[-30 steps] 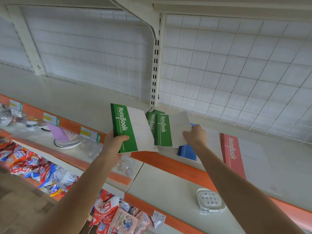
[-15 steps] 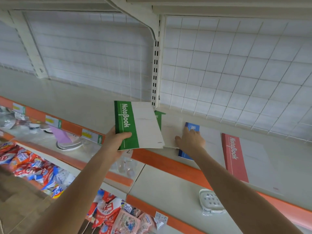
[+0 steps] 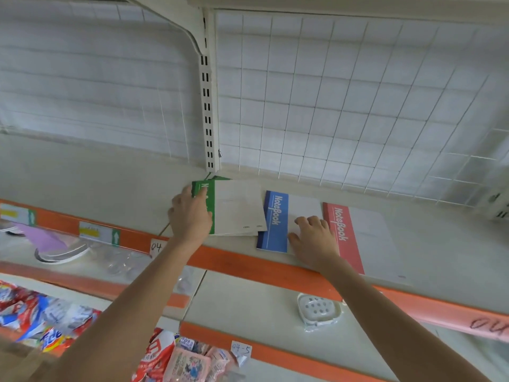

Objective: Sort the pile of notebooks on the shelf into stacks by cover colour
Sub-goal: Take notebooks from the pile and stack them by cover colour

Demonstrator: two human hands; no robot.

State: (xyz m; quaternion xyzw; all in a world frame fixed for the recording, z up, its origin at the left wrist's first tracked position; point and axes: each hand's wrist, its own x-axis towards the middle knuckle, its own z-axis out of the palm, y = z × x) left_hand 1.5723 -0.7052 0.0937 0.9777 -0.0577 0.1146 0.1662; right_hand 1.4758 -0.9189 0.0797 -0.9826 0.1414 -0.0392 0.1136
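The green-banded white paper notebook (image 3: pixel 239 208), in the air a second ago, now lies on the green pile (image 3: pixel 220 178) at the 12 o'clock back of the pale flat metal shelf (image 3: pixel 96 183), and a green corner peeks out behind it. The left hand (image 3: pixel 190 216) keeps its grip on the spine band, thumb on top and fingers curled at the edge. The right hand (image 3: pixel 314 238) has left the greens. It rests at 3 o'clock on the blue-banded white paper notebook (image 3: pixel 274 221), fingers straight and spread, gripping nothing. At that one's 3 o'clock lies the red-banded white paper notebook (image 3: pixel 360 238). Three colours lie side by side — sorting looks nearly done, with the skewed green edges wanting squaring.
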